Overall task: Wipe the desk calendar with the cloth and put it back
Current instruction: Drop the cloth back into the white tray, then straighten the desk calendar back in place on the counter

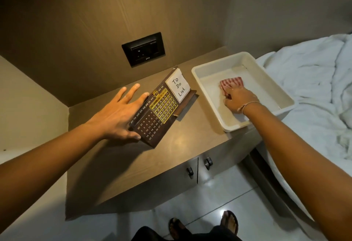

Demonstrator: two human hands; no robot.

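A dark brown desk calendar [160, 111] with a gold date frame and a white "To Do List" pad stands tilted on the cabinet top [171, 155]. My left hand [118, 116] rests against its back and left end, fingers spread, thumb at its lower corner. A red-and-white striped cloth [231, 84] lies folded inside a white tray [205, 73] to the right. My right hand [240, 101] lies on the cloth's near edge, fingers curled over it.
A black wall socket panel [143, 49] sits behind the calendar. Rumpled white bedding [314, 88] borders the tray on the right. Two cabinet door handles [199, 166] face me below the top. My sandalled feet [203, 223] stand on pale tiles.
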